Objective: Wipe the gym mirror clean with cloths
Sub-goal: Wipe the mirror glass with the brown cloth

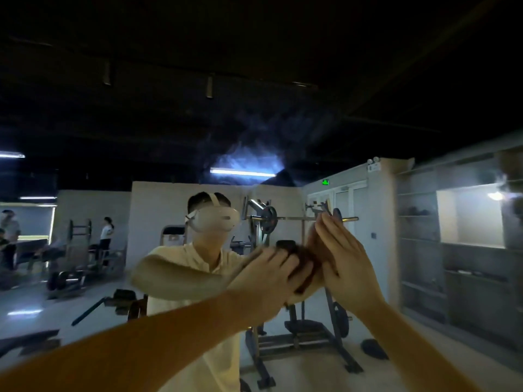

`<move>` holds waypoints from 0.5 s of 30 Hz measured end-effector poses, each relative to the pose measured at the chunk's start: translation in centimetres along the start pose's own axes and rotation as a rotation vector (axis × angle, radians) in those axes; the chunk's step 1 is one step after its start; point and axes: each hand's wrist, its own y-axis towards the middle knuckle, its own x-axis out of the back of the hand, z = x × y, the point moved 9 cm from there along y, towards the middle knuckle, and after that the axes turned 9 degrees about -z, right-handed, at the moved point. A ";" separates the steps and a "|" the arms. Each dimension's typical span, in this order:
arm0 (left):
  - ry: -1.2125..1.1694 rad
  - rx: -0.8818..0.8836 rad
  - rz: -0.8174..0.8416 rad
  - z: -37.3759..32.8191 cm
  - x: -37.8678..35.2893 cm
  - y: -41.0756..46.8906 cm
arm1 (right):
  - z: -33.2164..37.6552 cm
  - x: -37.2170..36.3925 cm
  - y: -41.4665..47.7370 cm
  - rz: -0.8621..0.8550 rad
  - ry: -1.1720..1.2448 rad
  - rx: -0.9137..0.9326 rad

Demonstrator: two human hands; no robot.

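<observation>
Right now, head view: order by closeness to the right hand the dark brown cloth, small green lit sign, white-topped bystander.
1. dark brown cloth, beside the right hand
2. small green lit sign, above
3. white-topped bystander, far left

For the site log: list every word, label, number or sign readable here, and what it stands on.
Nothing is legible; all is reflected in the mirror.
Green sign above the doors: too blurred to read.
White plate on the wall corner: too small.
Label on the chair back: blurred.
</observation>
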 end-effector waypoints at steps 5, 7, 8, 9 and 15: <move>0.017 0.001 -0.098 4.1 0.9 -4.0 | -0.5 2.6 -2.0 -0.013 -0.117 0.019; 0.149 0.160 -0.283 9.0 4.4 -3.1 | -1.7 3.4 -2.3 -0.018 -0.192 0.038; 0.227 0.232 -0.343 11.4 6.2 -2.3 | -2.7 3.7 -2.3 -0.019 -0.224 0.039; 0.310 0.289 -0.361 13.3 7.6 -1.1 | -4.0 4.0 -2.2 -0.030 -0.247 0.036; 0.337 0.743 -0.408 16.2 9.8 7.6 | -13.3 4.7 -2.1 -0.132 -0.338 -0.028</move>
